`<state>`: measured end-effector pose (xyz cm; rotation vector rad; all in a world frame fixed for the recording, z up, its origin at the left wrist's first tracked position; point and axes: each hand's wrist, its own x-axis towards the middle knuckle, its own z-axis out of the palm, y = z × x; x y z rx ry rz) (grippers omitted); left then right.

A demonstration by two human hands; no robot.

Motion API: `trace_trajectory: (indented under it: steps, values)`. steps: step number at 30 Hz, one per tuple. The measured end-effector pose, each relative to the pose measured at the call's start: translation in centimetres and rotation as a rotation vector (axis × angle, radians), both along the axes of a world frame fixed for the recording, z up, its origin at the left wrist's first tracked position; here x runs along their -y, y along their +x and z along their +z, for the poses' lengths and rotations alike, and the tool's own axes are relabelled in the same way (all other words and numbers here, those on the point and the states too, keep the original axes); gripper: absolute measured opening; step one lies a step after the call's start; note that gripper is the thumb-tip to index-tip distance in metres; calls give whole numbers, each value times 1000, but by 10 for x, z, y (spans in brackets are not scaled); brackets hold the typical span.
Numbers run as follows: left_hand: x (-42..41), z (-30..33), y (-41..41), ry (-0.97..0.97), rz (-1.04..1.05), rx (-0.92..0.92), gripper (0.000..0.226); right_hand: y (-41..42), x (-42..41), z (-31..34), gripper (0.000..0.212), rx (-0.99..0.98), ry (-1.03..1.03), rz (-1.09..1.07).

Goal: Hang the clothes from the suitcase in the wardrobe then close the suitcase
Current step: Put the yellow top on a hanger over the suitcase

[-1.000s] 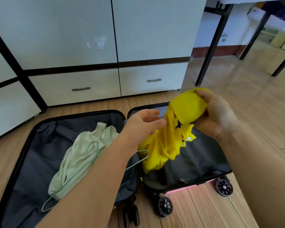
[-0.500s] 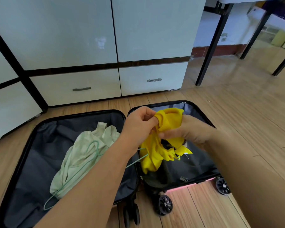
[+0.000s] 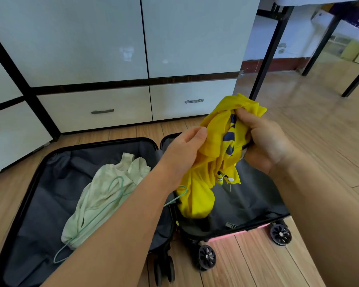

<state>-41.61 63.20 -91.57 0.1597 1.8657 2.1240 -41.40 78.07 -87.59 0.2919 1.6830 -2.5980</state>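
Note:
A black suitcase (image 3: 39,172) lies open on the wooden floor with both halves flat. I hold a bunched yellow shirt (image 3: 214,162) with dark blue markings above its right half. My left hand (image 3: 184,148) pinches the shirt's left side, and my right hand (image 3: 263,141) grips its upper right part. The shirt's lower end hangs into the right half. A pale green garment (image 3: 104,189) lies crumpled in the left half, with a thin mint-green hanger (image 3: 116,201) on top of it. Behind the suitcase stands the white wardrobe (image 3: 87,38), its doors closed.
Two drawers with metal handles (image 3: 102,111) run along the wardrobe's base. Black table legs (image 3: 265,59) stand at the right of the wardrobe, with more legs further right. Suitcase wheels (image 3: 206,256) stick out at the near edge. Open wooden floor extends to the right.
Both hands have lifted the yellow shirt up and to the right, regripping it. The right hand now holds it higher near its top edge; more of the fabric hangs loose below.

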Motion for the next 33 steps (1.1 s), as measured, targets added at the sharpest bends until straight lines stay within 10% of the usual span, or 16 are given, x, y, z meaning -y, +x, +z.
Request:
trace_trajectory:
  steps: [6,12,17,23,28,33]
  values:
    - [2,-15,-5,-169,14,16,64,4,-2,-9,27,76,95,228]
    - [8,-21,-7,-61,129,-90,63,3,6,-30,44,323,641,347]
    - [7,-24,-7,-157,224,-44,35,0,6,-28,15,229,302,141]
    - [11,-38,-7,-176,73,155,21,3,11,-16,27,210,-104,212]
    - [14,-26,-11,292,21,233,46,6,13,-21,29,199,18,371]
    - [22,-25,-13,120,93,271,63,10,10,-27,64,221,288,441]
